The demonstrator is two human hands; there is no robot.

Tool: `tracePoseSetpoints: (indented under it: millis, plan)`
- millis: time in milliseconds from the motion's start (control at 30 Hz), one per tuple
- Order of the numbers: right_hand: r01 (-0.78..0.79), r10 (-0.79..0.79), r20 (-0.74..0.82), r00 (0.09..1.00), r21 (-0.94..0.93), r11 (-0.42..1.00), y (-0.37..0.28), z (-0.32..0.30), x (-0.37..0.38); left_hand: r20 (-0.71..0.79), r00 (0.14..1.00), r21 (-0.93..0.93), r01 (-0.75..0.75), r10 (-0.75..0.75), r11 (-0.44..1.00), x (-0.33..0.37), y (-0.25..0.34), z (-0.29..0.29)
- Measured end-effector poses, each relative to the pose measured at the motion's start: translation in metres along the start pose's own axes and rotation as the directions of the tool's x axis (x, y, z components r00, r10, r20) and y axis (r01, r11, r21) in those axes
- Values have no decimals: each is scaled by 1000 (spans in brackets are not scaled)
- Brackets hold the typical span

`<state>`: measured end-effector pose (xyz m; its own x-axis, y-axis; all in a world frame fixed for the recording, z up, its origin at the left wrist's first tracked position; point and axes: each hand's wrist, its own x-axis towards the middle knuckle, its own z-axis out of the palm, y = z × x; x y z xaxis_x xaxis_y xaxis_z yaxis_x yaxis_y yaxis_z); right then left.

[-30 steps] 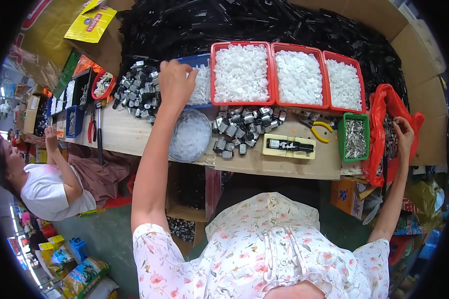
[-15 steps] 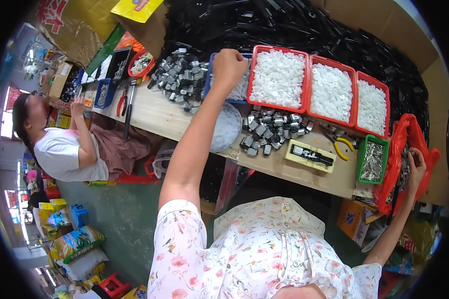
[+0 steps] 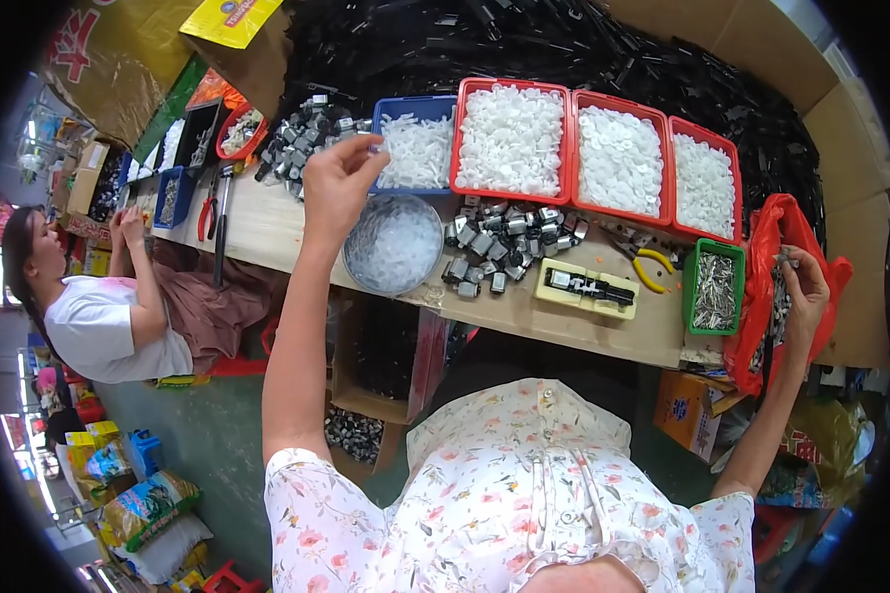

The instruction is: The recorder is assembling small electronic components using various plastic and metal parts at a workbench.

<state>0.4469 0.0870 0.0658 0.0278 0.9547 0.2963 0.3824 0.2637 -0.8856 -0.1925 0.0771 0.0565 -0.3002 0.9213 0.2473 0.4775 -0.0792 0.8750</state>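
Observation:
My left hand is raised by the left edge of the blue tray of small white plastic pieces. Its thumb and index finger pinch a small whitish piece. Just below it stands a round bowl with translucent white contents. At the far right, my right hand is over an opened red plastic bag, its fingertips closed on a small greyish metal part. A cream fixture holding a black and silver assembly lies on the near side of the table.
Three red trays hold white plastic parts. A green tray contains metal pins, with yellow-handled pliers beside it. Silver and black parts lie heaped in front. Black strips cover the back. A co-worker sits at left.
My left hand has come out of the blue tray, moving left and nearer, with a small whitish piece in its fingers. My right hand has lifted a little at the red bag.

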Motion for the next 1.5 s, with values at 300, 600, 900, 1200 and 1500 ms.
tracePoseSetpoints:
  millis: [300, 600, 900, 1200, 1500]
  plan:
    - [101, -102, 203, 974, 16, 995, -46, 69, 8, 126, 989, 128, -87, 71, 988, -51, -17, -14]
    - [139, -106, 299, 948, -93, 986, -60, 89, 2, 217, 972, 228, -142, 92, 963, -46, -47, 3]
    - [122, -125, 240, 963, 26, 992, -79, 113, -12, 98, 991, 170, -104, 88, 980, -46, 2, -8]
    - [-57, -81, 502, 861, 254, 965, -129, 235, -38, 15, 987, -411, 151, -159, 899, -84, 45, 27]
    - [-312, 7, 580, 815, 428, 849, -130, 283, -45, 63, 988, -572, 152, -142, 806, -110, 60, 64]
